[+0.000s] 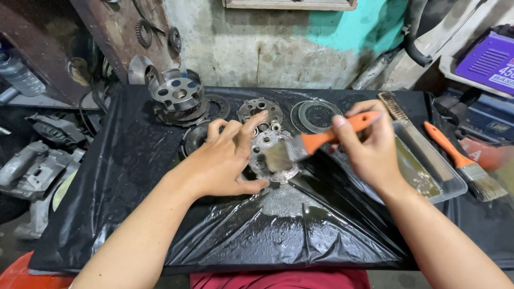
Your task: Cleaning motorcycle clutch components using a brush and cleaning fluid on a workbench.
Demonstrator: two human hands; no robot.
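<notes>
Cleaning step in progress: the left hand (227,160), fingers spread, steadies a round perforated metal plate (272,155) lying on the black plastic sheet (134,176), while the right hand (369,147) is closed around an orange-handled brush (316,142) whose bristles rest on the plate's wet face. The next move probably calls for firm holding and strokes into each hole, recharging from the shallow tray (428,171) just to the right.

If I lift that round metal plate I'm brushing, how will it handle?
The round metal plate looks wet and glossy, so probably slippery. Being solid metal, likely stiff and heavy for its size. It lies flat under the left hand on black plastic sheet, so rolling seems unlikely.
</notes>
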